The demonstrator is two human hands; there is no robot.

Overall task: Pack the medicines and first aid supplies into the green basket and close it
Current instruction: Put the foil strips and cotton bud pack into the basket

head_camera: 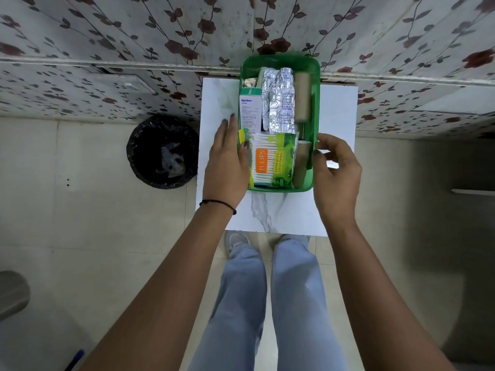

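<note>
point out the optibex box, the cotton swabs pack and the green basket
Optibex box [250, 109]: head view, on its white printed face.
cotton swabs pack [270, 160]: head view, middle of the pack.
green basket [316, 97]: head view, on its right wall.

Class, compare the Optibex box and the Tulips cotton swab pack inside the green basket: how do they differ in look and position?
The Optibex box is a stiff white-and-green carton with blue lettering; the cotton swab pack is a soft clear pouch showing white swabs, with an orange label and green print. The box lies along the left wall of the green basket, farther from the person; the pack fills the near end. Both lie flat inside the basket.
</note>
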